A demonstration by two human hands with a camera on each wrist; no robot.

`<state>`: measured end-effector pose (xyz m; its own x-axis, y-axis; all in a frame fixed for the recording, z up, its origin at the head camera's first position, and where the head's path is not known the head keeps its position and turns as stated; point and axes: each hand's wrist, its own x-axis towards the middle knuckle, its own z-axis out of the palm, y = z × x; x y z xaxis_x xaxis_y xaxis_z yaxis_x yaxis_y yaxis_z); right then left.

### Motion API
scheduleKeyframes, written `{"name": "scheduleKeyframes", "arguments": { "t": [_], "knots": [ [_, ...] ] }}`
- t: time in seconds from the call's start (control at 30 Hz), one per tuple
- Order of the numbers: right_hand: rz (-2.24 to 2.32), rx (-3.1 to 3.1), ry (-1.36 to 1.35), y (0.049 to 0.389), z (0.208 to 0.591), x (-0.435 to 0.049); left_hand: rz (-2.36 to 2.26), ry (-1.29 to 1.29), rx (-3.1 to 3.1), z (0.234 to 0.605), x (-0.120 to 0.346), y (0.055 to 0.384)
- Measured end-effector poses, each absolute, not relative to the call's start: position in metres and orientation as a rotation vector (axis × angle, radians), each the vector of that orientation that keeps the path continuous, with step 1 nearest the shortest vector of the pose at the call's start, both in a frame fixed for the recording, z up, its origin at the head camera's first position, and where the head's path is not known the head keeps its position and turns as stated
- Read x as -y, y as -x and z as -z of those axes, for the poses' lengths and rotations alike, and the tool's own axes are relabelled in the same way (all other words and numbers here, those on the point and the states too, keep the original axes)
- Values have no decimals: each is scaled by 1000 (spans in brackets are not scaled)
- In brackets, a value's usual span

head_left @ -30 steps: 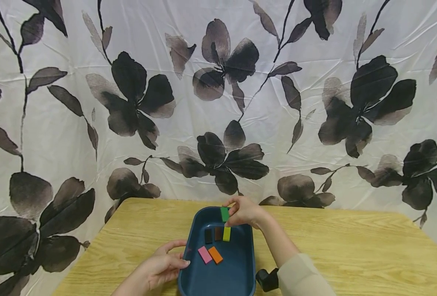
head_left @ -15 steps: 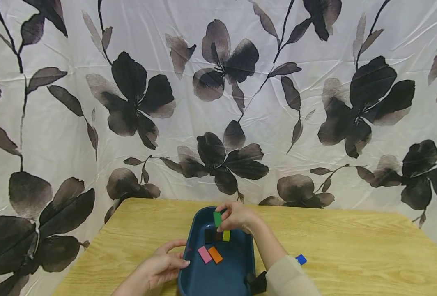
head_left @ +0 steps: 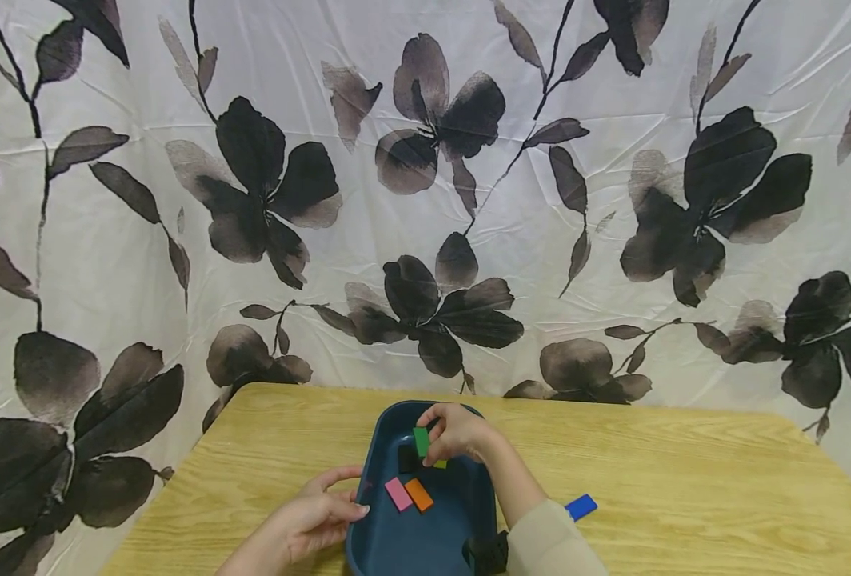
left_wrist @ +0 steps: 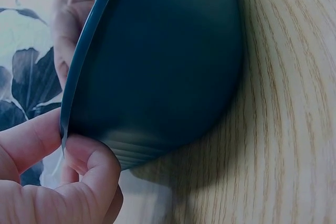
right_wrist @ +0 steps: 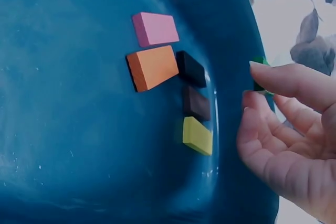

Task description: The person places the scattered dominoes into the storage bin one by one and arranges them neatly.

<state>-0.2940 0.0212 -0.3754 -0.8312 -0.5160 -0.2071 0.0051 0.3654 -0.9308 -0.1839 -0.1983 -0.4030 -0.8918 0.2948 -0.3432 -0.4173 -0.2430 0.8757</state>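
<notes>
My left hand (head_left: 317, 516) grips the left rim of a deep blue plastic tub (head_left: 433, 540), thumb on one side and fingers on the other, as the left wrist view also shows. Between the fingertips of my right hand (head_left: 461, 432) is a small green block (head_left: 421, 442), held over the tub's far end. Inside the tub, the right wrist view shows a pink block (right_wrist: 157, 29) beside an orange block (right_wrist: 153, 67). Along the far wall stand a black block (right_wrist: 191, 68), a brown block (right_wrist: 197, 103) and a yellow block (right_wrist: 197, 136). In the head view the right hand covers the brown one.
A blue block (head_left: 581, 506) lies on the wood-grain table (head_left: 685, 480) right of the tub, partly behind my right sleeve (head_left: 557, 540). A black device (head_left: 489, 554) sits at the right wrist, overlapping the tub's edge. Behind the table hangs a floral curtain (head_left: 541, 240).
My right hand has carried the green block left and a little nearer over the tub. The blue block has come into view from behind the sleeve. The left hand stays at the rim.
</notes>
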Motion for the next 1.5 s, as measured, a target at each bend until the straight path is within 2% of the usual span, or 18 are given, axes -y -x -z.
{"name": "scheduleKeyframes", "arguments": {
  "t": [0.6, 1.5],
  "knots": [
    [1012, -2233, 518, 293, 375, -30, -2176, 127, -1572, 404, 198, 186],
    [847, -2306, 546, 289, 377, -27, -2184, 115, -1515, 401, 198, 184]
  ]
}}
